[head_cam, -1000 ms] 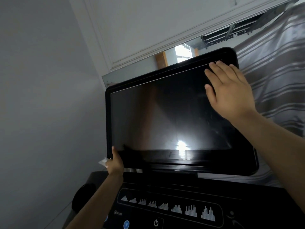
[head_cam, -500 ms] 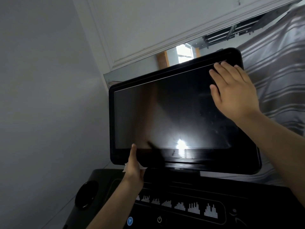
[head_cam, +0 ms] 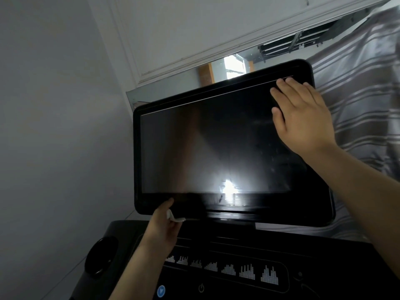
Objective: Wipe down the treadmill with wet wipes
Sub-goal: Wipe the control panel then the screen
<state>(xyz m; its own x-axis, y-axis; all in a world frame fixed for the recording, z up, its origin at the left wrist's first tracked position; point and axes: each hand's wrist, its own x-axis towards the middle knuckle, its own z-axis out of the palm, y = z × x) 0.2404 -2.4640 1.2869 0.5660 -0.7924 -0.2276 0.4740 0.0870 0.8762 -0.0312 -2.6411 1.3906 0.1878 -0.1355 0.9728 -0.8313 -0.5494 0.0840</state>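
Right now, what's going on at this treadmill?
A person is cleaning the treadmill's dark screen. Their left hand pinches a white wet wipe against the screen's bottom edge near the lower left corner, thumb on the front of the frame. Their right hand lies flat, fingers straight, on the upper right corner, apparently bracing it. The console below is untouched by either hand.

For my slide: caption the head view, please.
Left hand holds wipe under the screen; right hand rests on its top corner.
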